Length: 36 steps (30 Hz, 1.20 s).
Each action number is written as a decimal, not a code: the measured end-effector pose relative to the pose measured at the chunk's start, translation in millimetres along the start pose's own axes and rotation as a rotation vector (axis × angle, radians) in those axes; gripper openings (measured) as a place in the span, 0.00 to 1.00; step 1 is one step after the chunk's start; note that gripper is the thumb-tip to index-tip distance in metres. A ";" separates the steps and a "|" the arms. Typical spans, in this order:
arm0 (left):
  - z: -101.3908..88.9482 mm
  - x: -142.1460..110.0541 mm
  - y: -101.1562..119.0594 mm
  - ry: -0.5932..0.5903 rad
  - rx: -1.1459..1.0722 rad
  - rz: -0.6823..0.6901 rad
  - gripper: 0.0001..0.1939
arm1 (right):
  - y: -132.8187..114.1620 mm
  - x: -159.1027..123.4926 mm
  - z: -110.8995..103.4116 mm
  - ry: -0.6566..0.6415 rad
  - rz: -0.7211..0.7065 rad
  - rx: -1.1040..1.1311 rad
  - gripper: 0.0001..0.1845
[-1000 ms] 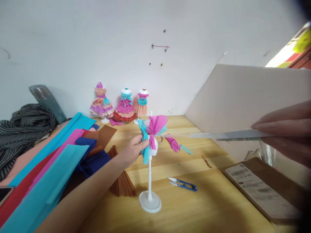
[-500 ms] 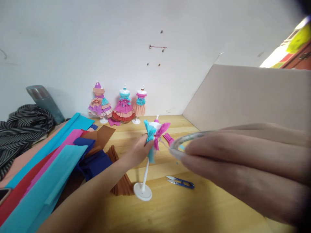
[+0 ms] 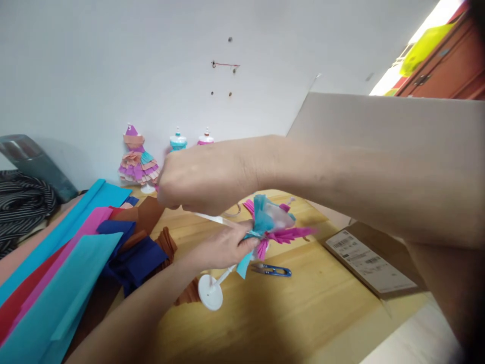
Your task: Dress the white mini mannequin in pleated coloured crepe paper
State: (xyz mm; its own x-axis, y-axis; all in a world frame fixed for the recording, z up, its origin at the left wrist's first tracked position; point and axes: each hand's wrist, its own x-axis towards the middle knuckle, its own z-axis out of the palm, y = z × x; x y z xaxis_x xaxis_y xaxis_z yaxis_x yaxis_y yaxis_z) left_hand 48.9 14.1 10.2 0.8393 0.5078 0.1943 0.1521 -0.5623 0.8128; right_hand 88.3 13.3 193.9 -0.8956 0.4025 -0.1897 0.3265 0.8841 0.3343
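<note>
My left hand [image 3: 227, 245] is closed around a small white dress form [image 3: 279, 216], pinching turquoise crepe paper [image 3: 262, 212] at its waist. The form leans right, its round base [image 3: 210, 292] tilted toward me. Pleated magenta crepe paper [image 3: 286, 235] fans out from its bodice. My right hand [image 3: 200, 182] is closed in a fist, back toward me, above and left of the form. A narrow whitish strip of tape [image 3: 212, 218] stretches from under this fist to my left fingers. The right fingertips are hidden. Part of a ring-shaped edge [image 3: 235, 210] shows below the right wrist.
Blue thread snips [image 3: 278, 271] lie right of the base. Folded crepe paper sheets [image 3: 79, 268] cover the left side. A finished dress form [image 3: 138, 159] stands by the wall, two others partly behind my right hand. A labelled cardboard box [image 3: 375, 258] is at right.
My right hand has swung left across the dress form, drawing the strip of tape with it. The form has tipped further right in my left hand. The view has turned right, showing the cardboard box.
</note>
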 end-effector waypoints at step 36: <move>-25.8 -20.5 -13.4 0.152 -0.331 0.022 0.17 | 81.9 -119.5 171.7 0.557 0.863 1.127 0.11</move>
State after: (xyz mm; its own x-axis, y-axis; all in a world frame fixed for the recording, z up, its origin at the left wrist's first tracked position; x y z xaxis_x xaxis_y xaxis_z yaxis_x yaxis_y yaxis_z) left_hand 16.2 28.1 9.5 0.7493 0.6033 0.2731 -0.0631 -0.3454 0.9363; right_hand 274.0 78.4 85.4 -0.2289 0.9639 0.1362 0.6148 0.2516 -0.7474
